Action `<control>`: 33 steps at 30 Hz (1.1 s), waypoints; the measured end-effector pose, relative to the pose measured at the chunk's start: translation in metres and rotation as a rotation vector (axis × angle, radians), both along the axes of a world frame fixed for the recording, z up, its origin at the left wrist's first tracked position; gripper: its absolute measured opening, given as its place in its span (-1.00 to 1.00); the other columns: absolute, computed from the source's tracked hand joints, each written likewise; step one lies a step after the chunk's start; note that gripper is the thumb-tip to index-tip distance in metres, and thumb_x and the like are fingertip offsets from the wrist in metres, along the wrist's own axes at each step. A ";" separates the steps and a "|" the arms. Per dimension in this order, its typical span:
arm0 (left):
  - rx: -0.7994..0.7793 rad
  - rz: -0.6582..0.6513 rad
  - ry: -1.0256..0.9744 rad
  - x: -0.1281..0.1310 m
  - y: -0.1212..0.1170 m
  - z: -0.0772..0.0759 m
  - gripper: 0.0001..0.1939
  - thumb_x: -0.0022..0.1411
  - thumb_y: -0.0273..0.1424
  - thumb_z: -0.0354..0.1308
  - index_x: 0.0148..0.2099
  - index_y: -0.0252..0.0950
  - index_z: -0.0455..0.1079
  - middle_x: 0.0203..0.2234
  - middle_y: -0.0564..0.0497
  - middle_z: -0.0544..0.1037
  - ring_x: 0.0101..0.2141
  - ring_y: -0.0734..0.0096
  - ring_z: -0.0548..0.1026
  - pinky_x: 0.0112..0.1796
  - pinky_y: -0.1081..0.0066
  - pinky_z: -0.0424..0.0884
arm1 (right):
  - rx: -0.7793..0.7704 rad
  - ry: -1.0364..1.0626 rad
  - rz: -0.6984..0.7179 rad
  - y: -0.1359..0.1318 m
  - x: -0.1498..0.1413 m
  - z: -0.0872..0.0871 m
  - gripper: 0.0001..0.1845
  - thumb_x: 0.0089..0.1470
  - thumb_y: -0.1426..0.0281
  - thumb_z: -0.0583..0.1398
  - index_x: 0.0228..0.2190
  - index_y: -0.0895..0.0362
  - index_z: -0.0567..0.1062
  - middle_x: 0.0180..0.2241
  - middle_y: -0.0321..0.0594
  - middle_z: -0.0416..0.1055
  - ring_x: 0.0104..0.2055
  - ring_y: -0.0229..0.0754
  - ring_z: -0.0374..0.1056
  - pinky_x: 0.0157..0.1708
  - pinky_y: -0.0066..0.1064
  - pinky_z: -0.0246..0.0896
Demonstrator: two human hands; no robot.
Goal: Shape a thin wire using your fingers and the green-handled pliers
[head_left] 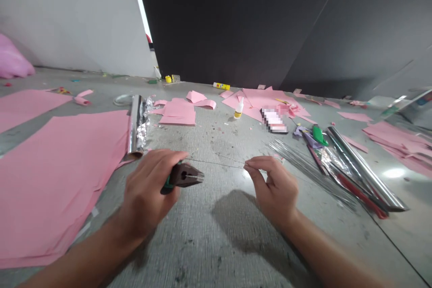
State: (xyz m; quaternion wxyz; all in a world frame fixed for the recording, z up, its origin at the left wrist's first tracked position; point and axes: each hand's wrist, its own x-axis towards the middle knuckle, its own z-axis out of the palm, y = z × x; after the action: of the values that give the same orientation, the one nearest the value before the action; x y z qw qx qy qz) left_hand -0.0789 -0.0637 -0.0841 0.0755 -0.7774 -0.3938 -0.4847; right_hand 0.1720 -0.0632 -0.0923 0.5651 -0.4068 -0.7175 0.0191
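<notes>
My left hand (148, 189) is wrapped round a pair of pliers (185, 176) with dark jaws and a green handle, the jaws pointing right. A thin metal wire (216, 163) runs from near my left thumb across to my right hand (275, 184), whose thumb and fingers pinch it. The wire looks doubled close to the right fingertips. Whether the left fingers also grip the wire's near end, I cannot tell. Just right of my right hand lies a bundle of straight wires (313, 175) on the grey table (202, 243).
Pink paper sheets (67, 175) and a foil roll (135, 126) lie on the left. Beyond my hands are a small glue bottle (238, 109), a phone (275, 120) and a glue stick (221, 86). Another foil roll (366, 166) and a green tool (319, 135) lie right.
</notes>
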 end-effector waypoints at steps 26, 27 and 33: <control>-0.160 -0.205 -0.040 0.032 -0.016 -0.010 -0.65 0.20 -0.63 0.06 0.01 -0.26 0.30 -0.25 -0.07 0.48 -0.15 0.24 0.40 -0.08 0.16 0.36 | 0.037 0.161 0.344 -0.033 -0.038 0.006 -0.69 0.05 0.70 0.10 -0.27 0.06 0.32 -0.40 -0.29 0.41 -0.42 -0.27 0.36 -0.46 -0.37 0.33; -0.157 -0.208 -0.042 0.032 -0.015 -0.009 -0.67 0.20 -0.63 0.07 -0.01 -0.26 0.31 -0.26 -0.07 0.48 -0.16 0.25 0.39 -0.08 0.17 0.36 | 0.030 0.155 0.349 -0.033 -0.038 0.007 -0.68 0.05 0.70 0.09 -0.26 0.05 0.32 -0.40 -0.29 0.41 -0.42 -0.27 0.36 -0.46 -0.37 0.33; -0.132 -0.229 -0.080 0.034 -0.015 -0.008 -0.80 0.22 -0.56 0.14 -0.10 -0.26 0.34 -0.32 -0.05 0.47 -0.22 0.29 0.40 -0.13 0.20 0.38 | 0.046 0.123 0.407 -0.036 -0.036 0.010 -0.64 0.01 0.72 0.08 -0.24 0.05 0.32 -0.38 -0.26 0.41 -0.43 -0.26 0.32 -0.44 -0.32 0.32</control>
State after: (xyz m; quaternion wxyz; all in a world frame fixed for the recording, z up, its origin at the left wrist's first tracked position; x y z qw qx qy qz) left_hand -0.0450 -0.0784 -0.0923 -0.0476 -0.8005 -0.3363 -0.4938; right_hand 0.1365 -0.0988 -0.0818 0.6014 -0.2385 -0.7494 0.1411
